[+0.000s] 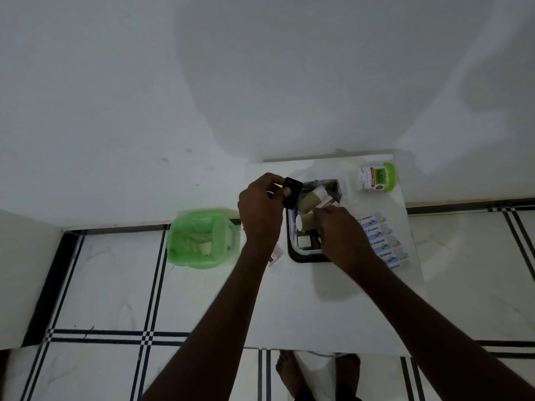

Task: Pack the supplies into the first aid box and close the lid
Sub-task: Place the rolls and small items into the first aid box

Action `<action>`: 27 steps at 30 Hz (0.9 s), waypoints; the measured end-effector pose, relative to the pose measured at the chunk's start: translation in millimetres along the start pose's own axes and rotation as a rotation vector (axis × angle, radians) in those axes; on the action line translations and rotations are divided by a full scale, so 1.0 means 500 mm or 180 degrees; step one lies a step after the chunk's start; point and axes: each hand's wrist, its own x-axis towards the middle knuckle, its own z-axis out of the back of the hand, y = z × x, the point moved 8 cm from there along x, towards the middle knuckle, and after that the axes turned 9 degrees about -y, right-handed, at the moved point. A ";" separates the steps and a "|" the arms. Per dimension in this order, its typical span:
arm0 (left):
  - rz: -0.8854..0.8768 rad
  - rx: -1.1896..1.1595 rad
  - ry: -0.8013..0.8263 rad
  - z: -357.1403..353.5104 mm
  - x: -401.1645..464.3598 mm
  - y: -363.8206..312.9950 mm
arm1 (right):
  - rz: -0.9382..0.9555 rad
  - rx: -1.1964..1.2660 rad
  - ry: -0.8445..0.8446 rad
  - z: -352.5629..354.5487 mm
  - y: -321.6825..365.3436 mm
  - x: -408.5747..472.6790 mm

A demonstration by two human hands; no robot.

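The first aid box (301,257), a clear tub with a dark rim, stands open on a white table (318,314). Inside it lie beige bandage rolls (311,199) and small white packs. My left hand (260,218) hovers over the box's left edge, pinching a small dark flat pack (292,192). My right hand (338,227) reaches into the box, its fingers closed on a brown and white carton (327,204). A row of blue and white bandage packets (382,241) lies right of the box. A cotton-bud jar with a green lid (376,178) lies on its side at the back right.
A bin lined with a green bag (202,238) stands on the tiled floor left of the table. A small white tag (275,256) lies by my left wrist. The table backs onto a white wall. My bare feet (289,369) show below the front edge.
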 end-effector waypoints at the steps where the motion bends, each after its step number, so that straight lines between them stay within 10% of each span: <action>1: -0.0078 0.0093 0.0049 -0.013 0.011 -0.009 | -0.0020 -0.0002 0.0042 -0.002 -0.001 0.000; 11: -0.1705 0.1787 0.0513 -0.157 0.033 -0.081 | 0.0291 0.0068 -0.0232 0.002 -0.011 -0.001; 27: -0.2510 0.2786 0.1176 -0.244 0.018 -0.084 | 0.0350 -0.0060 -0.0152 0.005 -0.010 -0.002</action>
